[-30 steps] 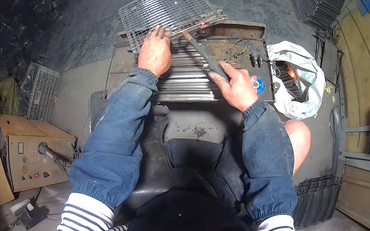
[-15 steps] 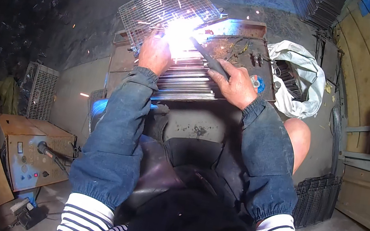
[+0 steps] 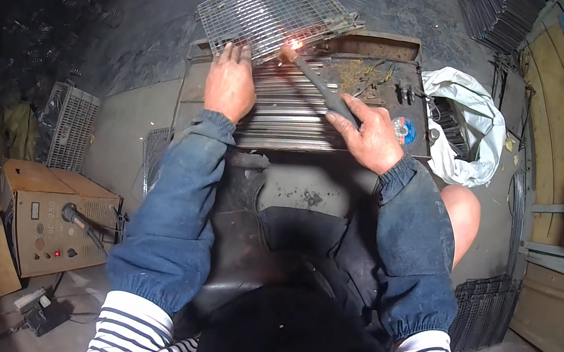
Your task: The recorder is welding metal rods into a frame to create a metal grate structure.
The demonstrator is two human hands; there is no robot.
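Note:
My right hand (image 3: 370,136) is closed round the dark handle of a welding torch (image 3: 319,84). The torch's tip meets the near right part of a wire mesh panel (image 3: 266,11), where a small orange-red glow and a few sparks show. At the panel's near left edge, my left hand (image 3: 230,88) grips the wires with its fingers bent over them; its thumb is hidden. Beneath both hands, several straight metal rods (image 3: 284,120) lie side by side on the metal worktable (image 3: 193,89).
Right of the rods lies a blue-rimmed grinding disc (image 3: 402,130), near a white sack (image 3: 494,138) of dark metal pieces. A tan welding machine (image 3: 57,212) stands at lower left. Mesh panels (image 3: 72,131) lean behind it, others (image 3: 483,309) at lower right.
The bright white welding arc has died down to a small glow. My left hand has shifted slightly back from the weld spot. The whole view has moved a little; the torch stays in my right hand.

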